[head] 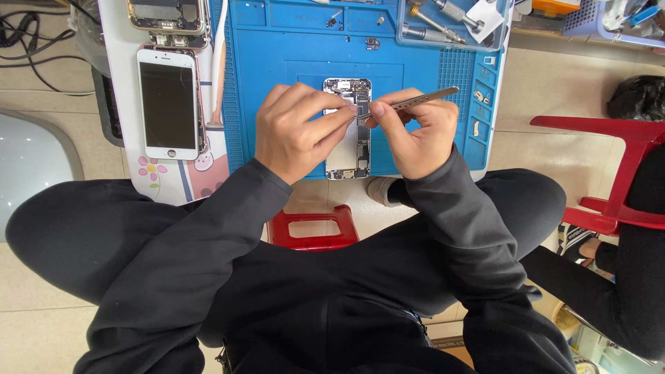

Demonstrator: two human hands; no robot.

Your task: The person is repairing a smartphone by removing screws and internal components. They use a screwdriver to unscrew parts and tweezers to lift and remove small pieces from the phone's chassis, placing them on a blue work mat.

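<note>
At the upper left of the frame a white phone (pixel 167 104) lay screen up beside the blue work mat (pixel 298 48). My left hand (pixel 294 131) was at centre, its fingers curled together with the fingertips on the opened phone (pixel 348 149) (back up, insides showing) in the middle of the mat. Just right of it, my right hand (pixel 415 135) pinched metal tweezers (pixel 422 99) between thumb and forefinger, tips over the phone's upper half.

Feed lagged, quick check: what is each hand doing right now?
Left hand: fingers pinched over the opened phone; held item unclear.
Right hand: closed on metal tweezers.
</note>
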